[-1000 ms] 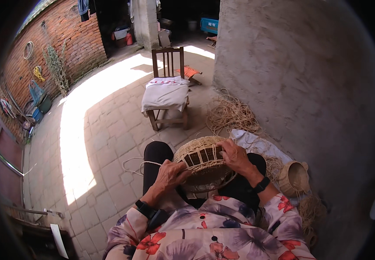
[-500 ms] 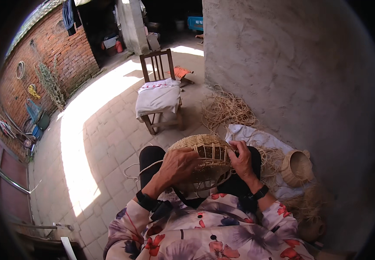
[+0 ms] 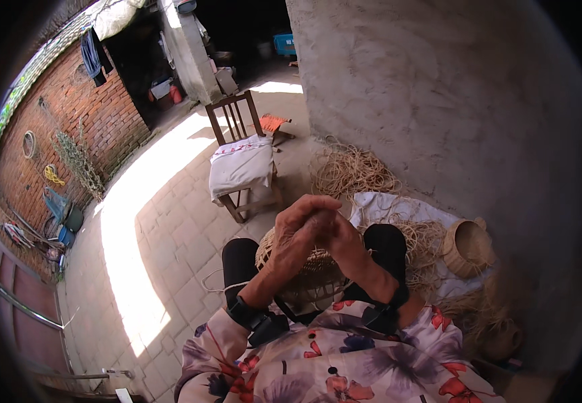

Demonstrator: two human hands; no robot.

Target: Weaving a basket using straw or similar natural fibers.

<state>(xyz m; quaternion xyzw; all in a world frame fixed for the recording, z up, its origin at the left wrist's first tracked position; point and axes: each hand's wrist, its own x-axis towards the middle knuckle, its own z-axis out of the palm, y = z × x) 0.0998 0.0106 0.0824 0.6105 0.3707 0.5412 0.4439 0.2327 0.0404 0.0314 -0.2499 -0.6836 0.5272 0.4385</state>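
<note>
A round woven basket (image 3: pixel 316 266) of tan cord rests in my lap between my knees, its lower part an open lattice. Both hands are raised just above it and pressed together. The fingers of my left hand (image 3: pixel 294 235) curl over the top, against my right hand (image 3: pixel 345 243). Whatever lies between the palms, if anything, is hidden. Much of the basket's far side is covered by the hands. A loose pale cord (image 3: pixel 212 285) trails out past my left knee.
On the right, a white cloth (image 3: pixel 373 209) holds fibre strands and a smaller woven basket (image 3: pixel 468 248). Behind it lies a heap of coiled cord (image 3: pixel 351 169) against the grey wall (image 3: pixel 439 87). Ahead stands a wooden chair (image 3: pixel 240 164) with a pale cloth, near an orange folding stool (image 3: pixel 274 124).
Both hands have come off the basket's sides, risen and met above it. My right hand has swung leftward to the left one. The view has shifted slightly.
</note>
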